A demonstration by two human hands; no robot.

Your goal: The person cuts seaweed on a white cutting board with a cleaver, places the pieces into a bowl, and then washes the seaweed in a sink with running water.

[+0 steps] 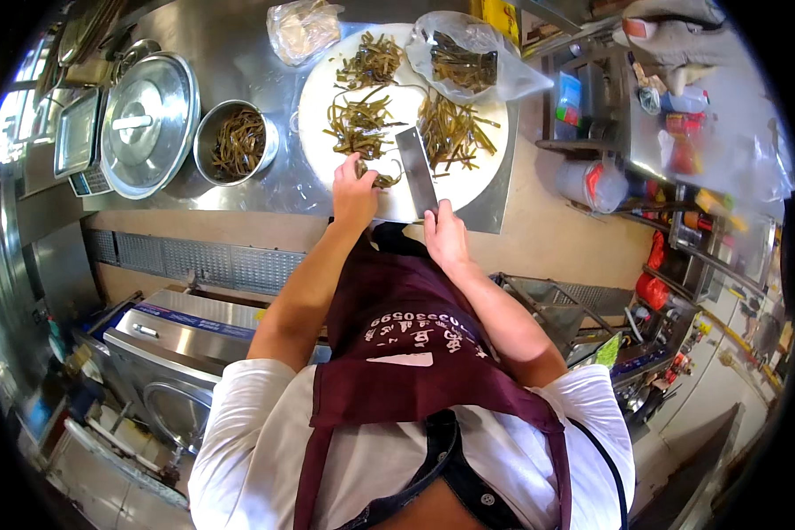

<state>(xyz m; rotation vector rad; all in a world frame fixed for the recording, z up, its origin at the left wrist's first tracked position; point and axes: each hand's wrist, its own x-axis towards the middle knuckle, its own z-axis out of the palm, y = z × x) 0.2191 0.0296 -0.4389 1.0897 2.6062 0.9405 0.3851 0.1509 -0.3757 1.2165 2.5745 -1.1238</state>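
My right hand (446, 233) is closed round the handle of a cleaver (416, 165), whose broad steel blade lies over a round white cutting board (318, 139). My left hand (356, 189) holds a small bunch of brownish-green vegetable strips (385, 179) near the board's front edge, left of the blade. Beyond that hand sits a pile of cut strips (358, 122), with another pile (371, 59) farther back. Longer strips (450, 129) lie to the right of the blade. A clear plastic bag (430, 41) with more dark strips inside rests on the board's back right.
Left of the board, a metal pot (271, 142) holds cut strips. Beside it stands a large round metal lid (122, 159). A tied-up plastic bag (303, 30) sits behind the board on the steel table (232, 73). A lidded bucket (580, 182) is off to the right.
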